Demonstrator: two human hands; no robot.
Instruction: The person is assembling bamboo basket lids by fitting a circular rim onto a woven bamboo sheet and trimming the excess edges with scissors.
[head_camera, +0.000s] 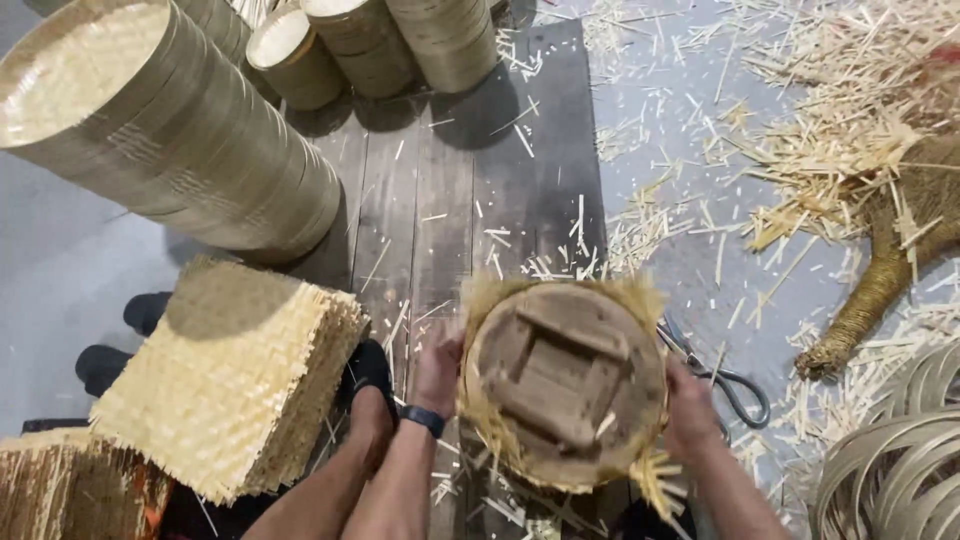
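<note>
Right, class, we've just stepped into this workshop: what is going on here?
A person sits on the floor and grips a round wooden block with both hands, the left hand and right hand on opposite sides. A woven mat is pressed around the block, and its frayed straw ends stick out past the rim. Scissors lie just beside the right hand. A pile of square woven mats sits to the left, stacked round trays lie behind, and straw offcuts litter the floor.
</note>
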